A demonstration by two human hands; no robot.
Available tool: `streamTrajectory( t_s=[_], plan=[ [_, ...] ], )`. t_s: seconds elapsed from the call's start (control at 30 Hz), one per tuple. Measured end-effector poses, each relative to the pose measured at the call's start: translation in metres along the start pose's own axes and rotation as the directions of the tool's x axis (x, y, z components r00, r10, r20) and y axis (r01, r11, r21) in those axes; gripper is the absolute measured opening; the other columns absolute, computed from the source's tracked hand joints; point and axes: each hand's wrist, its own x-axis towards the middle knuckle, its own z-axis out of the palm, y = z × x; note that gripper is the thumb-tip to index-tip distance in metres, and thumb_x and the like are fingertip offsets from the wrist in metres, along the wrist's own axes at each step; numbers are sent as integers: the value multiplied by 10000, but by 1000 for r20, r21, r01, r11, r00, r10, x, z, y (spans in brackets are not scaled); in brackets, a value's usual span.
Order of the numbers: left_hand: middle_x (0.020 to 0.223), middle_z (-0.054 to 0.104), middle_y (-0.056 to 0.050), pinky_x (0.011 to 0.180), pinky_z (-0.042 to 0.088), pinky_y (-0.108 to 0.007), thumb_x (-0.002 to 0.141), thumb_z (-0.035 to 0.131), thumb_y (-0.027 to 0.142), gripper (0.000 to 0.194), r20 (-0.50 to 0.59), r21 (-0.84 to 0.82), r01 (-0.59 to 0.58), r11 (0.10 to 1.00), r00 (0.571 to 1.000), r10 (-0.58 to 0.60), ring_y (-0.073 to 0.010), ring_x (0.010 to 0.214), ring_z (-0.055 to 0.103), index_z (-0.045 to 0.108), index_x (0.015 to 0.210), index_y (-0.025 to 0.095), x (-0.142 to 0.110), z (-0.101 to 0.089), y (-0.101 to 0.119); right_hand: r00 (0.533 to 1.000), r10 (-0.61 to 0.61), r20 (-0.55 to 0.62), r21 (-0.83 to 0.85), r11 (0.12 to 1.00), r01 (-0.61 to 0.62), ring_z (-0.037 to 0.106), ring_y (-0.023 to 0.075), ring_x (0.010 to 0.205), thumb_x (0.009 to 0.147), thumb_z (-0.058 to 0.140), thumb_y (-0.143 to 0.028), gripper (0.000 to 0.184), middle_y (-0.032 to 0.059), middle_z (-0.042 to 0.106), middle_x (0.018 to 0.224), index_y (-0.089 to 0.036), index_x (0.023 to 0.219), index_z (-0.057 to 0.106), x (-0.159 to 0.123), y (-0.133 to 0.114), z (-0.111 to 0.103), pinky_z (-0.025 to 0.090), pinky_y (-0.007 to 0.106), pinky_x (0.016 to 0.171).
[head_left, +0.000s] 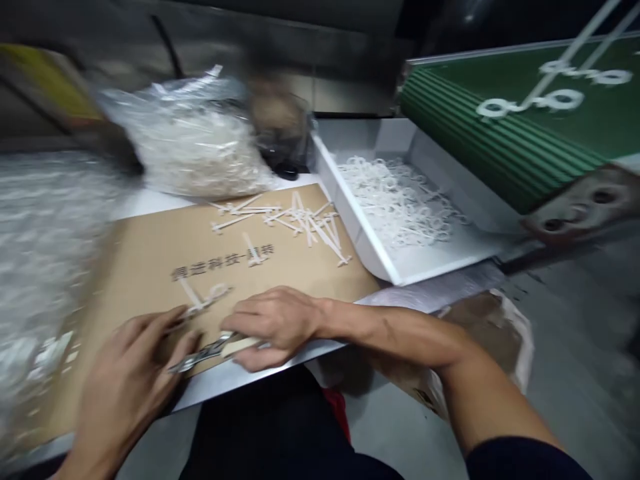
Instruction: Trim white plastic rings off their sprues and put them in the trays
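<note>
Left hand [130, 380] and right hand [275, 327] held apart over a cardboard sheet [125, 280]. Pale-handled metal cutter [205, 353] gripped in right hand; white plastic strip [203, 300] lying by left fingertips [175, 320], grip unclear. "科技" printed on sheet. Loose white plastic pieces [285, 220] at 12 o'clock; white tray [350, 220] of white plastic loops [395, 200] at 1 o'clock; clear bag [193, 150] of white pieces at 11 o'clock; green ribbed belt [500, 133] at 2 o'clock

white plastic strip [203, 300]: on cardboard [280, 267] | metal snips [200, 355]: blades left
</note>
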Motion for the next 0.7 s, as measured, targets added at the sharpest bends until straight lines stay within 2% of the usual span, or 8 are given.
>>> streamTrajectory(
  t_s=[0.1, 0.27, 0.4, 0.5, 0.57, 0.7],
  plan=[
    [1126, 660, -86, 947, 518, -476, 1019, 510, 422, 332, 7, 27, 66, 997, 998, -66, -287, 1002, 647, 644, 1303, 314, 1, -3, 9, 999, -13, -43, -13, 1000, 13, 684, 226, 821, 984, 532, -435, 340, 78, 717, 906, -138, 1101, 648, -3, 3, 2, 539, 332, 724],
    [1145, 661, -80, 957, 510, -424, 1046, 505, 337, 300, -12, -5, 86, 996, 996, -86, -250, 1045, 648, 650, 1303, 277, -3, -5, 14, 995, -49, -89, 10, 999, 50, 650, 227, 765, 954, 525, -409, 317, 78, 696, 867, -134, 1065, 637, 0, 2, 3, 536, 346, 680],
    [1088, 689, -54, 932, 531, -397, 1024, 567, 294, 167, -100, -2, 93, 996, 991, -93, -231, 1003, 673, 683, 1140, 261, -5, -7, 16, 993, -48, -110, 24, 998, 51, 627, 219, 755, 939, 509, -384, 283, 68, 686, 849, -151, 1059, 617, 0, 1, 3, 531, 340, 664],
    [1085, 696, -49, 918, 545, -408, 1001, 602, 245, 176, -176, 45, 40, 998, 984, -31, -232, 977, 679, 674, 1158, 279, -8, -9, 18, 990, -56, -126, 34, 998, 61, 615, 219, 749, 927, 496, -353, 262, 64, 673, 827, -157, 1064, 603, 0, 2, 2, 534, 336, 660],
    [1095, 696, -52, 914, 552, -414, 992, 610, 222, 197, -164, 59, 7, 998, 987, 3, -236, 984, 680, 666, 1170, 286, -13, -10, 19, 989, -66, -131, 41, 997, 72, 608, 222, 740, 917, 494, -345, 268, 70, 667, 831, -153, 1074, 597, 0, 2, 2, 536, 339, 649],
    [1160, 686, -69, 945, 557, -420, 987, 605, 199, 228, -62, 8, -28, 1000, 998, 29, -243, 1055, 673, 653, 1193, 284, -26, -11, 24, 989, -76, -130, 44, 996, 82, 605, 228, 741, 917, 481, -326, 293, 80, 666, 846, -141, 1116, 591, 0, 2, 2, 542, 347, 657]
  ],
)
